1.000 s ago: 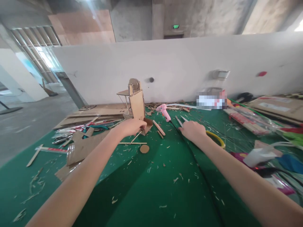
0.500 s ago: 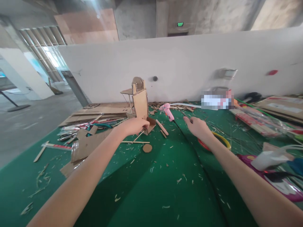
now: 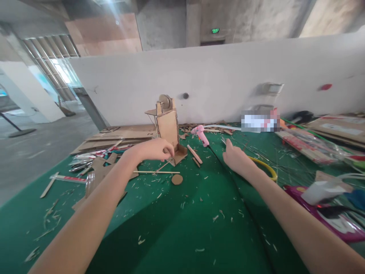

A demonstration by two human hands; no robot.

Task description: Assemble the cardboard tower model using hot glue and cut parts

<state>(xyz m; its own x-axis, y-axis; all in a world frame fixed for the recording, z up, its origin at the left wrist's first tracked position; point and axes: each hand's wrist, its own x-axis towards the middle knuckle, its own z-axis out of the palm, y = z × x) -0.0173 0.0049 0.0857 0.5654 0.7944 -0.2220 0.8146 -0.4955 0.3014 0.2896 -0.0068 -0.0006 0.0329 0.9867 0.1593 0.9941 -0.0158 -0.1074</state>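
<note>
My left hand (image 3: 160, 149) is closed in a pinch at the foot of an upright cardboard model (image 3: 167, 125), which has a round disc on top. A thin wooden stick (image 3: 162, 167) slants down from its fingertips. Below lie another thin stick (image 3: 156, 172) and a small cardboard disc (image 3: 177, 179). Off to the right, my right hand (image 3: 236, 156) is closed with its index finger reaching forward. A thin, pale, shiny piece (image 3: 223, 141) shows by its fingertip; what the fingers hold is mostly hidden. Between the hands sits a pink glue gun (image 3: 201, 135).
A black cord (image 3: 228, 175) crosses the green table (image 3: 176, 228) toward me. Cut cardboard (image 3: 99, 177) and tools (image 3: 82, 161) lie at left. At right are a yellow tape ring (image 3: 266, 167) and a purple power strip (image 3: 296, 194). A white wall (image 3: 222, 83) stands behind.
My left hand has shifted slightly left and down, and the slanting stick moved with it. My right hand has turned, its index finger now extended; the dark piece in it is no longer visible.
</note>
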